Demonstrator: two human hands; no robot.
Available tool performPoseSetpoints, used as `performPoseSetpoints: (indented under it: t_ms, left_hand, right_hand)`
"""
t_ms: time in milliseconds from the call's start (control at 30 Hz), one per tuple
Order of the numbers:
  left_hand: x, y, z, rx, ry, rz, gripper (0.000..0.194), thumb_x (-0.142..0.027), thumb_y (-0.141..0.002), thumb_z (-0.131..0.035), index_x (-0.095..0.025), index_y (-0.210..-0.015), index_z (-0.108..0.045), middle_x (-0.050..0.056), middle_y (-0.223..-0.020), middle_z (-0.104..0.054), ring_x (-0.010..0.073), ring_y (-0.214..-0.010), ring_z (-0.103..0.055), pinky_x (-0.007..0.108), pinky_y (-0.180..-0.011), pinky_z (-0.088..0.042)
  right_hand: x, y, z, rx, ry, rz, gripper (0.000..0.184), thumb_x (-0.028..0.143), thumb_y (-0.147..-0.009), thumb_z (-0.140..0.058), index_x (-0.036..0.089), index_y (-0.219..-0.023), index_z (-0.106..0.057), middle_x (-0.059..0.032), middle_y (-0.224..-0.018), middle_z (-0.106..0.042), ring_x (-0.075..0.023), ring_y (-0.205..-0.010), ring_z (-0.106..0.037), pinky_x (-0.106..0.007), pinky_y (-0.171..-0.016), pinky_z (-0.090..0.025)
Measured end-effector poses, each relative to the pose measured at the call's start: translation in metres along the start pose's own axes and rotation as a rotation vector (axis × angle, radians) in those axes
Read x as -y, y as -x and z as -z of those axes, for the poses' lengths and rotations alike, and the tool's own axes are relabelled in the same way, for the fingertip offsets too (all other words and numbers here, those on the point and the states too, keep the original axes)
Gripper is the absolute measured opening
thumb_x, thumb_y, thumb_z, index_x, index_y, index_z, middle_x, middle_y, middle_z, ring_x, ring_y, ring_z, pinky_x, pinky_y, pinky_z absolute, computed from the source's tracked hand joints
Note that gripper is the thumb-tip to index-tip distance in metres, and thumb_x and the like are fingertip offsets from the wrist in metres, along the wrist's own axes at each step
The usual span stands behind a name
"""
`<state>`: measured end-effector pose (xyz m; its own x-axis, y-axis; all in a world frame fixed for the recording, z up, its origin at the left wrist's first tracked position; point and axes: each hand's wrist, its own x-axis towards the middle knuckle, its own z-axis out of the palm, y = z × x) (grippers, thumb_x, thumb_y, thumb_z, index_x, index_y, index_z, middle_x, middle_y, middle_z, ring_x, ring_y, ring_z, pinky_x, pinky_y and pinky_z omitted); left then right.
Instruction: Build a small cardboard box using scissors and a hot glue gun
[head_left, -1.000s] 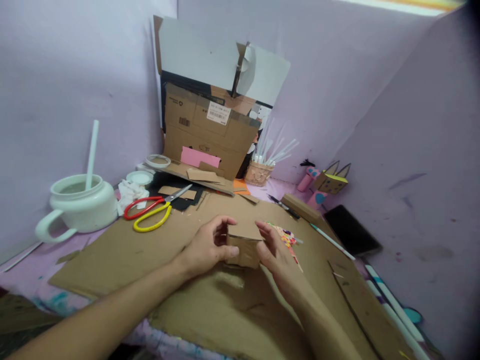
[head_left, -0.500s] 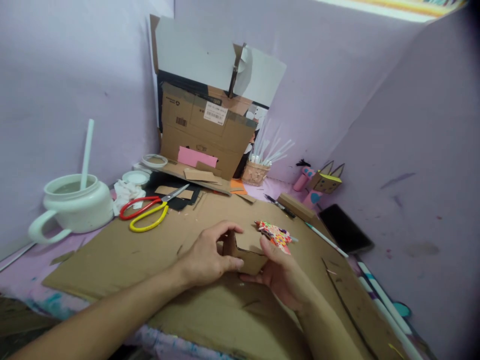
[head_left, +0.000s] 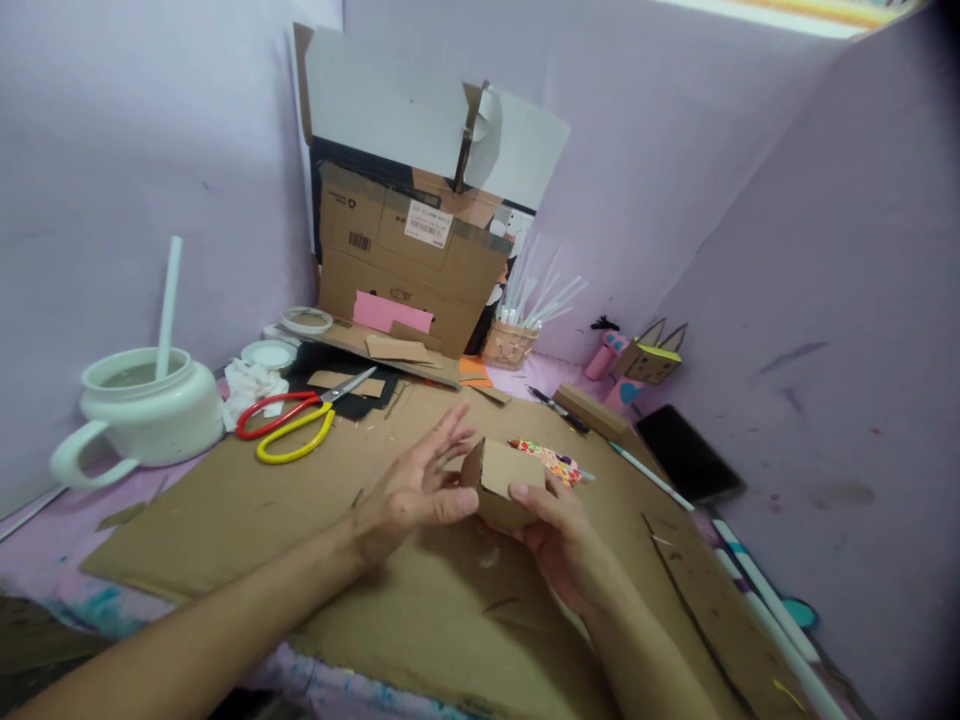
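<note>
A small brown cardboard box is held above the cardboard sheet in the middle of the view. My right hand grips it from the right, thumb on the near top edge and fingers around the far side and underneath. On the left, my left hand is open, its fingers stretched and spread, the thumb close beside the box's left side; whether it touches cannot be told. Just behind the box lies a multicoloured patterned piece, partly hidden by box and hand.
Scissors with red and yellow handles lie on the left, near a white pot holding a stick. A large cardboard box stands at the back. A basket of white sticks, pen and phone are farther right.
My left hand has let go of the small box; its fingers have straightened and spread. My right hand still holds the box, which is tilted a little differently, showing more of its top.
</note>
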<state>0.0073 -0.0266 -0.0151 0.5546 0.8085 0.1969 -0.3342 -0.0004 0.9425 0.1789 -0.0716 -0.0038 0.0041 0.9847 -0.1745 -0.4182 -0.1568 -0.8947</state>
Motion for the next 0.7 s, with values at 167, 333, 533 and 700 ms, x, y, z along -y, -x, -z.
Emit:
performPoseSetpoints:
  t_ms: [167,333,533,700]
  left_hand:
    - [-0.009,0.000,-0.005,-0.150,0.174,0.265,0.095,-0.040,-0.070,-0.068,-0.019,-0.144,-0.012,0.017,-0.136,-0.043,0.0320,-0.125,-0.041,0.047,-0.103,-0.027]
    - [-0.012,-0.001,-0.008,-0.110,0.137,0.321,0.097,-0.029,-0.062,-0.073,-0.015,-0.141,-0.018,0.015,-0.121,-0.056,0.0301,-0.115,-0.050,0.043,-0.098,-0.033]
    - [-0.010,-0.005,-0.006,-0.133,0.071,0.336,0.089,-0.016,-0.053,-0.071,-0.016,-0.133,-0.033,0.010,-0.106,-0.064,0.0285,-0.107,-0.054,0.040,-0.092,-0.038]
    - [-0.007,-0.007,-0.003,-0.106,0.083,0.323,0.092,-0.014,-0.054,-0.072,-0.012,-0.135,-0.028,0.011,-0.100,-0.067,0.0274,-0.100,-0.059,0.041,-0.090,-0.040]
  right_hand:
    - [-0.006,-0.002,0.002,-0.060,0.131,0.122,0.045,0.031,-0.062,-0.074,0.021,-0.102,-0.056,-0.0052,-0.100,-0.065,-0.0250,-0.096,-0.060,-0.037,-0.085,-0.047]
    - [-0.010,0.000,0.001,-0.075,0.240,0.186,0.054,0.031,-0.062,-0.074,0.024,-0.110,-0.051,-0.0058,-0.105,-0.063,-0.0253,-0.094,-0.059,-0.038,-0.082,-0.046]
    - [-0.007,0.002,-0.002,-0.065,0.330,0.200,0.056,0.030,-0.060,-0.076,0.026,-0.110,-0.049,-0.0060,-0.108,-0.061,-0.0243,-0.089,-0.061,-0.036,-0.077,-0.047]
    - [-0.008,0.001,0.000,-0.058,0.286,0.200,0.056,0.031,-0.061,-0.075,0.024,-0.110,-0.048,-0.0083,-0.115,-0.058,-0.0243,-0.093,-0.061,-0.038,-0.080,-0.047]
